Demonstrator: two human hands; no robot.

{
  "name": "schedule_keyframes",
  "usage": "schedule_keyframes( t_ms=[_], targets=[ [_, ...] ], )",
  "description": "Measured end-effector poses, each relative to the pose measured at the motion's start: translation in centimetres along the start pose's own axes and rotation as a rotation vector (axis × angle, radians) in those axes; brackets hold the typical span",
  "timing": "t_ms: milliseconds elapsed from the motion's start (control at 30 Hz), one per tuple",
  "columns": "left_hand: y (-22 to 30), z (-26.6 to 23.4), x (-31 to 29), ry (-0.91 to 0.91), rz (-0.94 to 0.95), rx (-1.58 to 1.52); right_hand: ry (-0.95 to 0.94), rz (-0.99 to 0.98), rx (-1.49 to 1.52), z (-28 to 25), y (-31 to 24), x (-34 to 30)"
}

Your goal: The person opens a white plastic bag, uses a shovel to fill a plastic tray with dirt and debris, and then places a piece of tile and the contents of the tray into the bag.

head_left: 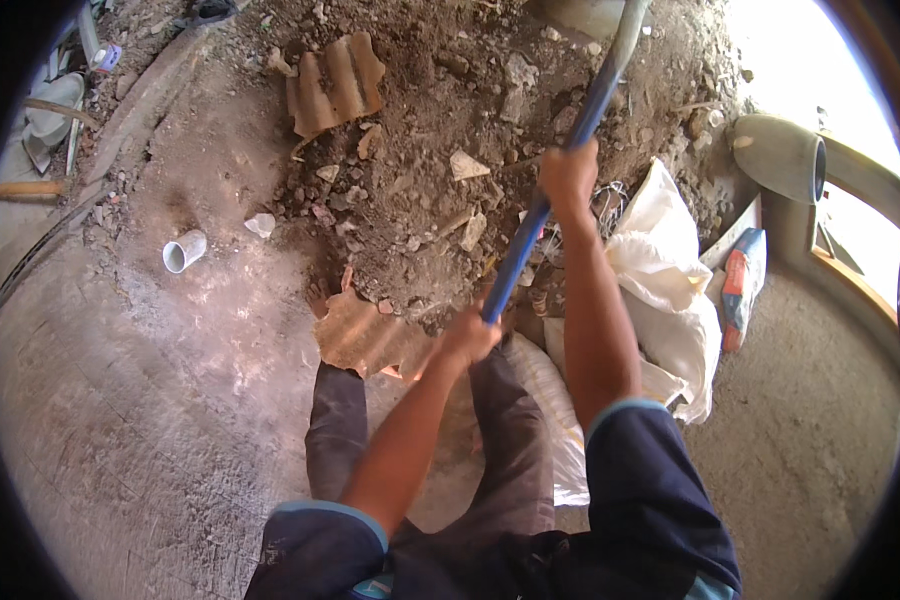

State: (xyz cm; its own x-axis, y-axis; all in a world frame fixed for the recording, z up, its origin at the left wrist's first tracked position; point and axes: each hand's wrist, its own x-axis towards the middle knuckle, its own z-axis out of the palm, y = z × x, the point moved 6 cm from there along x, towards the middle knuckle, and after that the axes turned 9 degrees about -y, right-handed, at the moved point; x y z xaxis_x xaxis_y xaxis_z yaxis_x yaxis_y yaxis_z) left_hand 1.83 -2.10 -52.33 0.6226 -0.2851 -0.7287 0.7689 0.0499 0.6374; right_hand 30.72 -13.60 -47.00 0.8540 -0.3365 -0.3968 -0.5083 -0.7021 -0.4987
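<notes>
Both my hands grip a long blue tool handle that slants from between my legs up to the top right. My left hand is closed round its lower end. Farther up, my right hand wraps the shaft, just below where the blue gives way to a pale, worn stretch. The tool's head is out of view past the top edge. Under the handle spreads a heap of brown soil and rubble. A broken corrugated sheet piece lies in front of my legs, close to my left hand.
Another corrugated piece lies on the soil farther off. A short white pipe rests on the floor at left. White sacks slump beside my right arm, near a red-and-blue bag and a large grey pipe.
</notes>
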Motion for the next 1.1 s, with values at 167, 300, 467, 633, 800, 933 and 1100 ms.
schedule_keyframes(
  t_ms=[167,300,467,633,800,933,1100],
  targets=[
    [-0.5,1.5,-5.0,-0.105,-0.220,0.103,-0.090,0.190,-0.163,5.3,9.9,2.0],
    [-4.8,3.0,-15.9,-0.137,-0.559,-0.116,-0.207,0.300,-0.242,6.8,12.3,-9.9],
    [-8.3,2.2,-27.8,0.001,-0.732,-0.077,-0.404,0.204,-0.083,9.2,12.8,-22.6],
    [-13.0,1.6,-35.4,0.040,-0.453,0.125,-0.502,0.300,0.105,6.9,12.2,-31.9],
    [-15.1,1.7,-32.0,-0.051,-0.373,0.353,-0.230,0.146,0.160,4.5,11.2,-28.3],
    [-9.7,-2.3,-14.7,0.009,-0.228,0.311,-0.167,0.024,0.067,4.4,5.3,-13.9],
    [2.4,-8.5,-4.1,0.035,-0.124,0.036,-0.158,0.189,0.032,8.1,-3.0,0.6]
  ],
)
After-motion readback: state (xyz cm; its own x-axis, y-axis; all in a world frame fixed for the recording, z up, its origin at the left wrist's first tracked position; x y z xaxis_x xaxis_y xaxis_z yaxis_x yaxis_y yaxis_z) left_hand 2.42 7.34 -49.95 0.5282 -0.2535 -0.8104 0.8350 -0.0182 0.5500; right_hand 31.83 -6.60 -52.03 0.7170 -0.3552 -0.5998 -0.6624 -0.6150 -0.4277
